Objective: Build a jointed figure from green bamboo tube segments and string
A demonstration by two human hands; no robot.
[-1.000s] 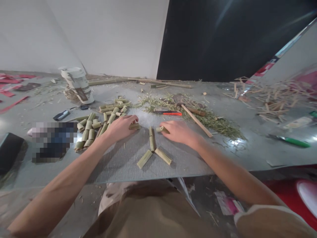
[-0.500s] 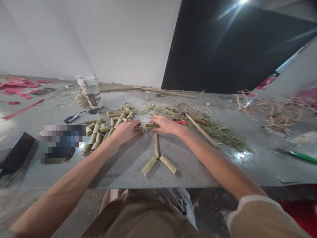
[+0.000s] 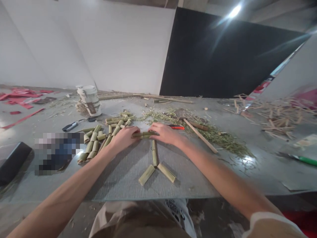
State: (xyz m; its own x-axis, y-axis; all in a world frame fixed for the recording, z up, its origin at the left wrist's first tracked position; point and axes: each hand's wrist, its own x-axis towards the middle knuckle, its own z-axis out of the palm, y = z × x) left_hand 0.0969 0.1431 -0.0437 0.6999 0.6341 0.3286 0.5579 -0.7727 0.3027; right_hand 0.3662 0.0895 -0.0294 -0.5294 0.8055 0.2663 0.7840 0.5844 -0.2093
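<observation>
My left hand (image 3: 126,136) is closed on a short green bamboo piece (image 3: 137,135). With fingers bent round it, my right hand (image 3: 163,133) grips a second bamboo piece (image 3: 150,134). The two pieces lie in one line, end to end, at the table's middle. Below them a narrow upright row of bamboo (image 3: 155,153) runs towards me. From its near end two wider split pieces spread apart, a left one (image 3: 146,175) and a right one (image 3: 166,172). Beside my left hand lies a pile of cut bamboo pieces (image 3: 95,145).
Shavings (image 3: 218,140), a wooden-handled hammer (image 3: 200,135) and a red-orange tool (image 3: 177,127) lie beyond my right hand. A white bucket (image 3: 90,99) stands back left. Thin sticks (image 3: 279,115) and a green-handled tool (image 3: 307,160) are at right; a black box (image 3: 15,162) at left.
Both hands have come closer together, closing the gap between their bamboo pieces so that the ends now meet. The view has tilted up slightly.
</observation>
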